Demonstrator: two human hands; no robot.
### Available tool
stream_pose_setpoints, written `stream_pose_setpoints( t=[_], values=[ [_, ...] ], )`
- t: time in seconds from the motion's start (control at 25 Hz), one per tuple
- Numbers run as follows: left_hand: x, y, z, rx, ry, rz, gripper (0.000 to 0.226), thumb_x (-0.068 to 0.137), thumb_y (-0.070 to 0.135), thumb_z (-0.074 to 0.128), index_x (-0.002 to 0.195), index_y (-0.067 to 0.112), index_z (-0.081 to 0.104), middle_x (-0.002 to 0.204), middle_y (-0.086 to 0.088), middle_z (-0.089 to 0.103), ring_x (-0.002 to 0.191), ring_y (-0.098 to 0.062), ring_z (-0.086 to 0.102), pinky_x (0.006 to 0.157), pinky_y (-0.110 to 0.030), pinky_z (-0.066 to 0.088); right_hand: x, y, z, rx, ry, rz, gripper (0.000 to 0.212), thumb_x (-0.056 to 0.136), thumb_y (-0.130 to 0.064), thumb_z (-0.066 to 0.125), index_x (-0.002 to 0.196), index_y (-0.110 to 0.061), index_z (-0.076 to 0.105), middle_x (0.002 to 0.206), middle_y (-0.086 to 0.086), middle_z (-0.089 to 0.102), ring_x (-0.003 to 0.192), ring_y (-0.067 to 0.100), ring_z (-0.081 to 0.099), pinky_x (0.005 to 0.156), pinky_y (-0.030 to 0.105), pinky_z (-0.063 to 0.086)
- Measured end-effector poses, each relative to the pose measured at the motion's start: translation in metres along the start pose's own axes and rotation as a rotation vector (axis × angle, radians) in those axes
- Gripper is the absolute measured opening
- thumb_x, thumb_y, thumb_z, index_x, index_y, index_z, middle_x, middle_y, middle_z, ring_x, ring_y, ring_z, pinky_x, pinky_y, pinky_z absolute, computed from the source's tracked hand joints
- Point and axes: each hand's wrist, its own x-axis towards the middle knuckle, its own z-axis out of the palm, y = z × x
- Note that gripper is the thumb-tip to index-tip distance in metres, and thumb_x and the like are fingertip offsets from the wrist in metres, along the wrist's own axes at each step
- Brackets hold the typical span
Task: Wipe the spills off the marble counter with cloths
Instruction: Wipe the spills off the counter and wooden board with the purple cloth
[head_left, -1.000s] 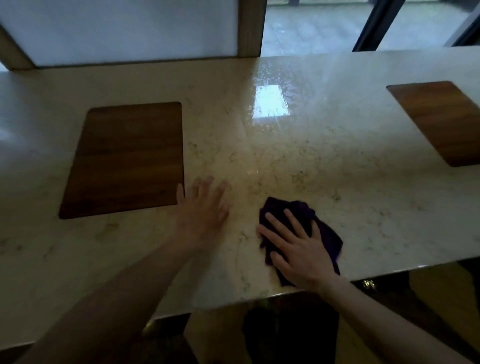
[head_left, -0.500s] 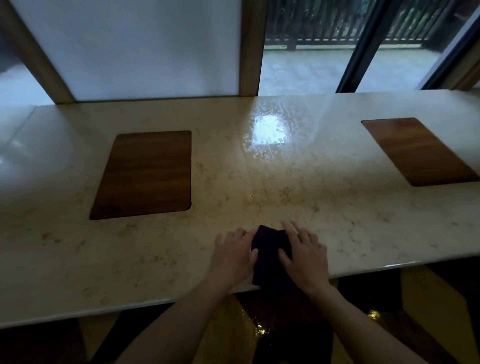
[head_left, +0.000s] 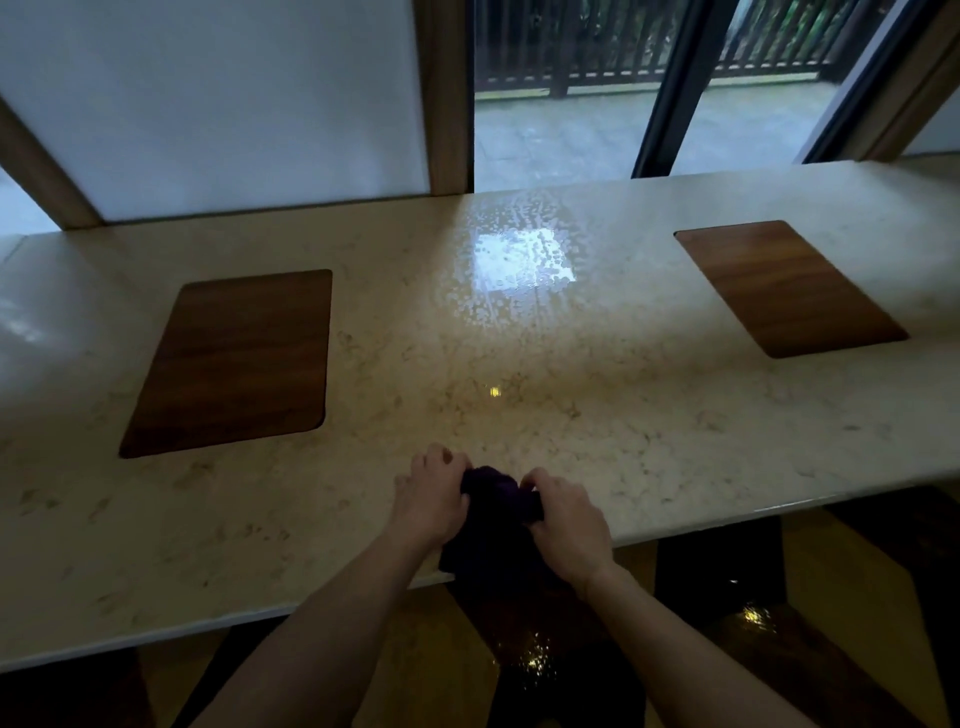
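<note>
- A counter-style seating or dining spot in a home or lodging is being shown, set right against a window.
- A long marble counter (head_left: 649, 415) is being lit by daylight, and a wet, beaded patch (head_left: 514, 265) is being reflected near its far edge.
- Two wooden inlay panels (head_left: 234, 364) (head_left: 789, 288) are being seen set flush into the stone, well apart.
- Through the glass (head_left: 561, 130), a paved terrace with a dark railing (head_left: 649, 57) is being seen.
- Wooden posts (head_left: 447, 98) are being seen framing the window.
</note>
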Motion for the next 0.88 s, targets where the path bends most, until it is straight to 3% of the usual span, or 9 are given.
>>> stream_pose_setpoints(
  t=[0.16,0.4,0.6,0.88],
  values=[
    [-0.014,-0.001,0.003,-0.134,0.104,0.030,0.017,0.097,0.025,0.053,0.113,0.027,0.053,0.110,0.004,0.063,0.102,-0.019,0.060,0.090,-0.039,0.049,-0.007,0.003,-0.012,0.043,0.049,-0.013,0.024,0.093,-0.023,0.056,0.108,-0.039,0.047,0.091,-0.013,0.062,0.082,0.006,0.059,0.076,0.035,0.056],
    [-0.042,0.001,-0.029,-0.524,0.169,0.144,0.017,0.099,0.020,0.056,0.109,0.032,0.050,0.097,0.009,0.067,0.085,-0.008,0.065,0.065,-0.022,0.052,-0.019,-0.002,-0.070,0.257,0.030,-0.088,0.024,0.095,-0.017,0.057,0.107,-0.038,0.052,0.098,-0.013,0.066,0.084,0.004,0.065,0.070,0.031,0.060],
    [-0.062,0.051,-0.073,-0.642,0.305,0.343,0.035,0.098,0.010,0.058,0.106,0.044,0.052,0.099,0.014,0.067,0.085,-0.005,0.067,0.068,-0.028,0.058,-0.040,0.005,-0.146,0.354,0.192,-0.142,0.031,0.092,-0.010,0.063,0.106,-0.037,0.057,0.099,-0.017,0.066,0.083,0.002,0.067,0.066,0.030,0.061],
    [-0.057,0.186,-0.125,-0.652,0.444,0.630,0.035,0.099,0.014,0.058,0.109,0.045,0.046,0.101,0.022,0.061,0.090,0.007,0.061,0.069,-0.010,0.046,-0.083,0.056,-0.269,0.417,0.445,-0.133,0.029,0.093,-0.012,0.065,0.106,-0.038,0.062,0.100,-0.020,0.067,0.087,0.003,0.067,0.072,0.028,0.060]
  ],
)
